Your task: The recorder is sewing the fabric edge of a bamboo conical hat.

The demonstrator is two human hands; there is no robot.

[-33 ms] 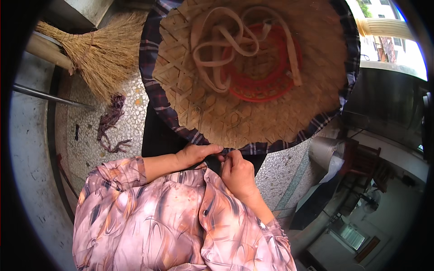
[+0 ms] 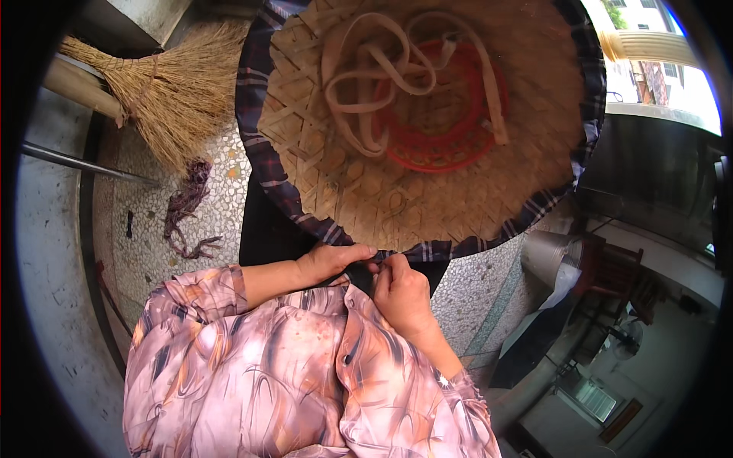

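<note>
A large round woven straw hat [image 2: 458, 202] lies with its hollow underside facing me, its lower edge just beyond my hands. Dark plaid cloth [image 2: 275, 172] binds its brim. Inside, a pale flat strap [image 2: 374, 107] lies in loose loops over a red ring-like piece [image 2: 439, 164] in the crown. My left hand [image 2: 330, 263] is closed on the near edge, its thumb along the plaid binding. Close beside it, my right hand [image 2: 402, 294] pinches with thumb and forefinger at the same edge. Whatever sits between those right fingertips is hidden.
A straw broom [image 2: 179, 84] rests at the upper left on the speckled floor [image 2: 217, 206]. Below it lies a dark purplish tangled bundle [image 2: 187, 202]. A metal bar [image 2: 84, 162] juts in from the left. Rightward stand a metal bucket [image 2: 546, 256] and a brown wooden chair [image 2: 611, 271].
</note>
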